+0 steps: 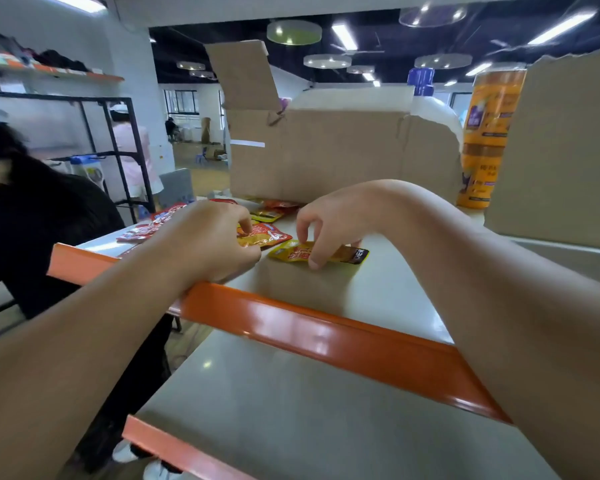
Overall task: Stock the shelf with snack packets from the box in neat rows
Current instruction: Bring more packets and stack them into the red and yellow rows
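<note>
Both my hands are over the white shelf (378, 299) with its orange front edge. My right hand (329, 226) arches over a yellow snack packet (291, 252) with a black end and pinches it between thumb and fingers as it lies flat. My left hand (208, 240) holds a red-and-yellow packet (265, 235) just left of it, fingers curled on its edge. More red and yellow packets (274, 209) lie behind, and red ones (153, 225) sit at the left end. An open cardboard box (326, 154) stands at the back of the shelf.
A second cardboard box (561, 150) stands at the right, with an orange bottle (485, 140) and a white jug with a blue cap (426, 98) between the boxes. A lower shelf (291, 410) lies below. A person in black (32, 220) bends at the left.
</note>
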A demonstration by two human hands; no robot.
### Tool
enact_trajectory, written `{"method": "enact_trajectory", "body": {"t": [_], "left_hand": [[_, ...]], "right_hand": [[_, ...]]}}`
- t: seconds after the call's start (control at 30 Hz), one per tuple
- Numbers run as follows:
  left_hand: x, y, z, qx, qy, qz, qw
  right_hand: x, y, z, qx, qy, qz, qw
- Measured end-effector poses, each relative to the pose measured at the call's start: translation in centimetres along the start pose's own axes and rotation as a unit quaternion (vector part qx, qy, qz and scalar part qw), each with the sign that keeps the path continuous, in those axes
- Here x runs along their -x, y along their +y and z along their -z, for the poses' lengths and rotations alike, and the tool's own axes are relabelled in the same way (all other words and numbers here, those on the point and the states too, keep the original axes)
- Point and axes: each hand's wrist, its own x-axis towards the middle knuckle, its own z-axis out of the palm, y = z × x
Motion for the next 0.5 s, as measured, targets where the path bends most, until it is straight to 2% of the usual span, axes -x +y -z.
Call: {"method": "enact_trajectory", "body": {"t": [0.1, 0.27, 0.5], "left_hand": [[0.5, 2.0, 0.1, 0.024, 0.025, 0.006, 0.999], [2.1, 8.8, 0.9, 0.123, 0.054, -0.022, 0.991], [7.1, 26.9, 1.6, 0.247, 0.060, -0.120, 0.960]], "right_hand": [[2.7, 1.1, 0.5, 0.019, 0.020, -0.023, 0.999], [10.6, 5.3, -0.4, 0.039, 0.108, -0.059, 0.992], [29.8, 16.1, -4.4, -0.018, 0.223, -0.177, 0.959]]}}
